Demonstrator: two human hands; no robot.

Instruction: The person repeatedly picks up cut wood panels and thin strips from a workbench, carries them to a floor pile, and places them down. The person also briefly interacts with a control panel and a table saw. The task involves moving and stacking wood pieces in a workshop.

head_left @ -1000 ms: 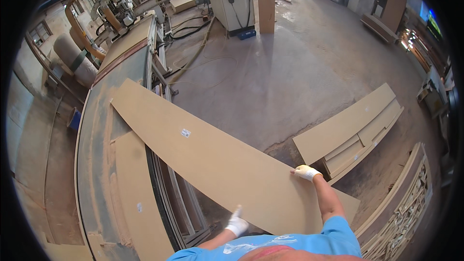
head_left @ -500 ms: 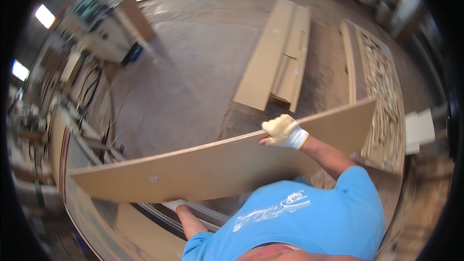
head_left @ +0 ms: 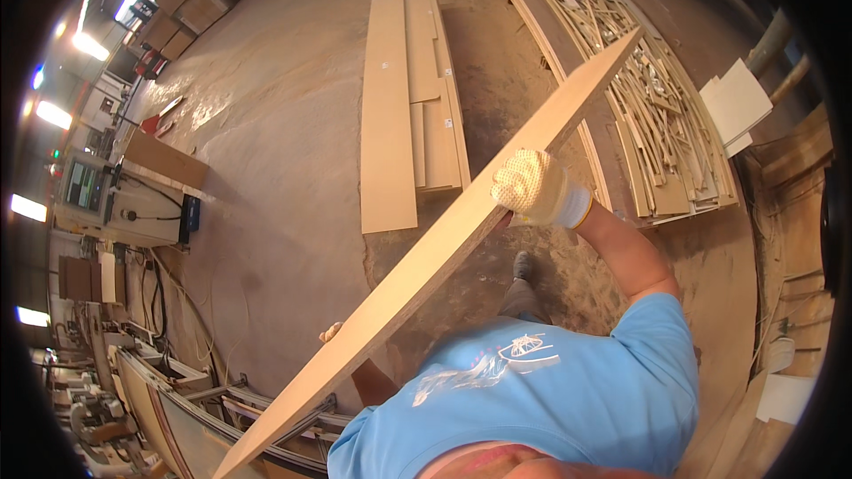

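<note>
A long, light-brown wooden board (head_left: 426, 257) runs diagonally in front of me, from the lower left to the upper right. It stands on edge, so mostly its narrow long face shows. My right hand (head_left: 535, 188), in a cream dotted knit glove, is closed over the upper edge right of the middle. On the far side of the board, lower left, only the fingertips of my left hand (head_left: 330, 332) show; they curl against it, and the board hides the palm.
Flat board pieces (head_left: 388, 124) lie stacked on the floor ahead. Right of them, a heap of thin wood offcuts (head_left: 657, 106) rests on a low stack of panels. A machine frame (head_left: 191, 390) stands lower left, and a control cabinet with a screen (head_left: 84, 186) farther left.
The board has swung from nearly level to a steep diagonal, its right end moving away, and has tipped so its narrow edge faces up. Both hands stay on it; my view has turned right.
</note>
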